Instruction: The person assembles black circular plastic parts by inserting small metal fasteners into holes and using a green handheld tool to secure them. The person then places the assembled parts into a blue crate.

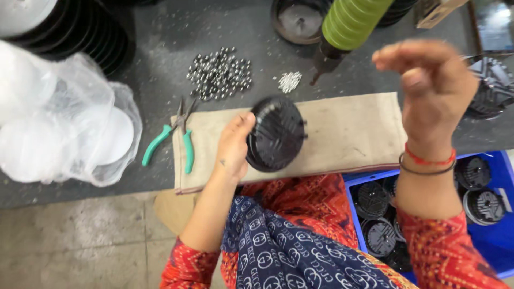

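My left hand grips a round black ribbed plastic disc by its left edge, holding it tilted above a beige cloth mat on the dark table. My right hand is raised above the right end of the mat, fingers loosely curled and blurred, with nothing seen in it. A green ribbed tool hangs down at the top, to the left of my right hand.
Green-handled pliers lie at the mat's left end. A pile of steel balls and small white pins sit behind it. A plastic bag of white discs is left. A blue crate holds several black discs at right.
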